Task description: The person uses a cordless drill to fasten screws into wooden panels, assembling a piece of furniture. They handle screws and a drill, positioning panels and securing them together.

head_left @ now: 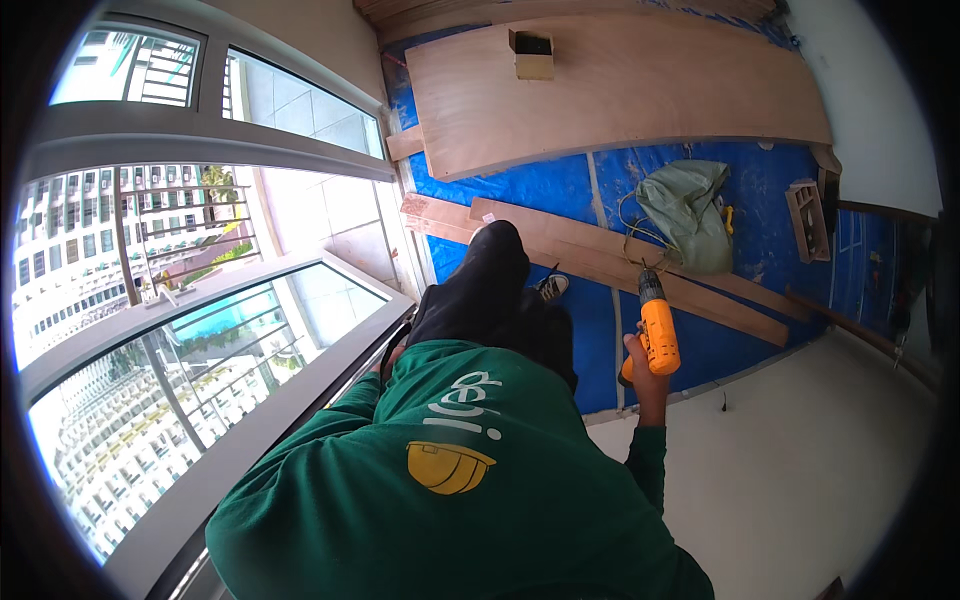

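**Right hand point(650, 382) grips an orange drill point(660, 335) just below a green bag point(688, 215)**

Well to the left of the bag stands a window point(110, 150) with pale frames, buildings and railings showing through its glass. Nearer the bag, though still to its left and lower, a small part of the left hand point(393, 357) shows beside the person's dark trousers point(465, 310), close to the window; the rest is hidden, so I cannot tell how its fingers stand or whether they hold anything.

Left of the bag and slightly below it, a shoe point(552, 288) stands by long wooden planks point(570, 250), which run from the left of the bag to below it. Above the bag lies a wide wooden board point(640, 85), with an open cardboard box point(534, 66) on it, up and to the left of the bag. A blue sheet point(560, 180) spreads under and around the bag, and a thin yellowish cord point(627, 215) loops at the bag's left side.

Below the bag, the right hand's fingers are wrapped round the drill's handle, its nose toward the bag. Right of the bag sits a small wooden frame point(808, 220).
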The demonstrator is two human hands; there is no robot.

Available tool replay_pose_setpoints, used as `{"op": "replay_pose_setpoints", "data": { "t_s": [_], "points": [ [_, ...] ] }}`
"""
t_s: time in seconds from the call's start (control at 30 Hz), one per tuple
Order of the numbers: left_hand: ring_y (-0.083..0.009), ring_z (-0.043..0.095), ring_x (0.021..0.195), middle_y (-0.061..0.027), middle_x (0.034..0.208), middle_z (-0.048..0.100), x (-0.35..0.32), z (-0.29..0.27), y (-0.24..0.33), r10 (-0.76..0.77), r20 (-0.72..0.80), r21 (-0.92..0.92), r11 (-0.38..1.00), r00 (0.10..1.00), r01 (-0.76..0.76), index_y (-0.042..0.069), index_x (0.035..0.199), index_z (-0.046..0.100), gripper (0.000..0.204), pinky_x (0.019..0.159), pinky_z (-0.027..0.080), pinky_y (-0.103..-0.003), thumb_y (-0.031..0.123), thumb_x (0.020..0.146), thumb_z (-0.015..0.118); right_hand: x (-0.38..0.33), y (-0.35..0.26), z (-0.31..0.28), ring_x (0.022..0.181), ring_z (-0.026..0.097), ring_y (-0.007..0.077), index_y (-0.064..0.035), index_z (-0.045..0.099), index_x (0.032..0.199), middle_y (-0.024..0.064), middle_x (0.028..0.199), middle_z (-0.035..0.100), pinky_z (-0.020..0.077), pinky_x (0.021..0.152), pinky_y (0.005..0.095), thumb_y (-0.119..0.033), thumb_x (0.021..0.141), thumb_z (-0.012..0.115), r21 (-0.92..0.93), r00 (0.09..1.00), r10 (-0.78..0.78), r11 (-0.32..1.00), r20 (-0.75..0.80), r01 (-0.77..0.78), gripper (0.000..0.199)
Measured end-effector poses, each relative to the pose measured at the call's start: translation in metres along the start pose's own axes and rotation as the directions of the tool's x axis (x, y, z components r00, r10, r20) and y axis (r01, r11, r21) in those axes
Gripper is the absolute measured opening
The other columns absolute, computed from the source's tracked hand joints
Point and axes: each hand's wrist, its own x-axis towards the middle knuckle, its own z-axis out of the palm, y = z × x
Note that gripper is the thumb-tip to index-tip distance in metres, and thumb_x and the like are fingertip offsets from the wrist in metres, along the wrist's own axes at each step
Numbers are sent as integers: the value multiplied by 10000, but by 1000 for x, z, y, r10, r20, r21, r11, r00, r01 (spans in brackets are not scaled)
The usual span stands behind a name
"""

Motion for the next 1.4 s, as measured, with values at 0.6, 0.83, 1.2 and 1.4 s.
{"op": "replay_pose_setpoints", "data": {
  "t_s": [0.6, 0.83, 1.2, 1.4],
  "points": [
    [-71, 567, 820, 61, 981, 681, 54, -10, 104, -163, -110, -822, 569, 980, 2, 149, 1270, 755, 247, 630, 404, -227, 323, 1104, 700, -23, -80, 210, 1054, 654, 134, -30, 665, 1360, 23, 1179, 669, 536, 951, 318, -82, 963, 804, -110, 800, 5, 991, 600, 77, 425],
    [-70, 579, 827, 30, 975, 680, 82, 43, 161, -40, -96, -917, 391, 995, -73, 127, 1191, 691, 144, 655, 426, -215, 243, 1150, 617, 15, -38, 243, 1039, 672, 150, -42, 688, 1336, 24, 1141, 691, 547, 928, 340, -181, 979, 806, -134, 694, -120, 944, 710, 300, 401],
    [-133, 629, 868, -39, 1005, 636, 326, 67, 151, 97, -31, -994, 98, 995, -40, 26, 1221, 639, 135, 656, 496, -209, 110, 1154, 557, 172, 113, 360, 935, 727, 323, 8, 672, 1182, 146, 1071, 709, 578, 813, 412, -33, 962, 779, 94, 400, -606, 621, 688, 778, 248],
    [-148, 586, 843, -54, 1015, 605, 442, 78, 113, 151, -56, -997, -65, 987, -47, 16, 1219, 612, 134, 629, 468, -212, 126, 1159, 566, 250, 180, 429, 964, 726, 407, -11, 639, 1216, 182, 1069, 713, 584, 824, 457, -75, 907, 793, 104, 332, -623, 558, 708, 823, 351]
  ]
}}
